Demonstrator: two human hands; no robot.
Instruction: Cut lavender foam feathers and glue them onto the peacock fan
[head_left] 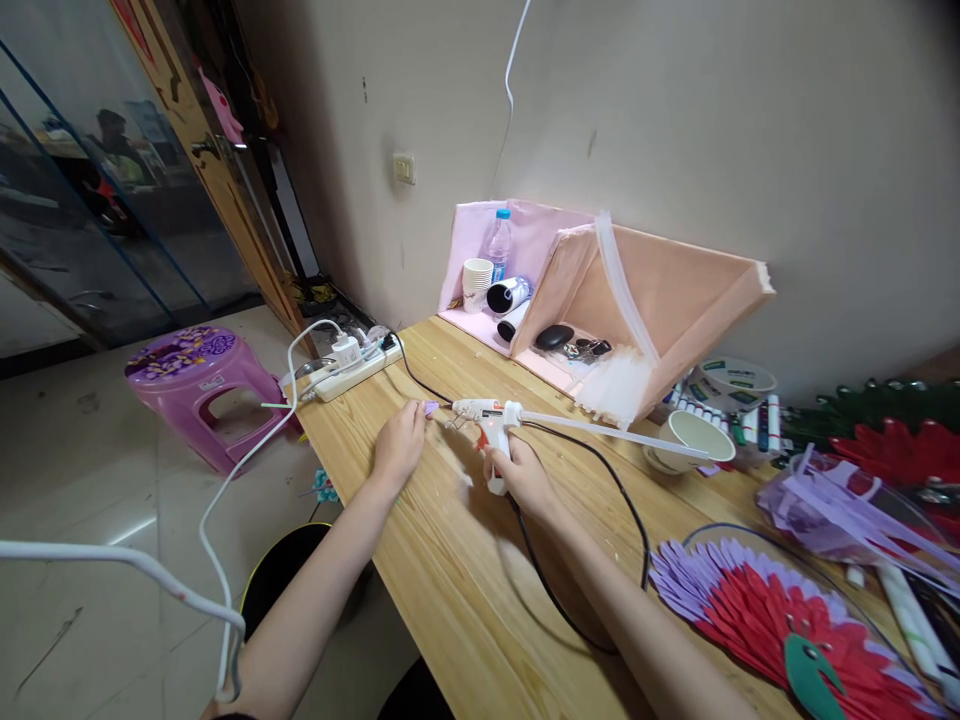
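Note:
My right hand [521, 475] is wrapped round the handle of a white hot glue gun [480, 410], held above the wooden table. A long clear glue stick [615, 428] juts out of its back end, and a black cord runs from the handle. The nozzle points left, close to a small purple piece [431, 408] pinched in the fingers of my left hand [401, 440]. What the purple piece is made of, I cannot make out. Thin glue strands seem to lie below the nozzle.
A power strip [356, 372] with plugs lies at the table's left corner. Pink box shelves [637, 290] stand against the wall. To the right are a paper bowl [690, 440], a red and purple feathered craft [772, 610] and purple ribbons [832, 500]. A purple stool [210, 390] stands on the floor.

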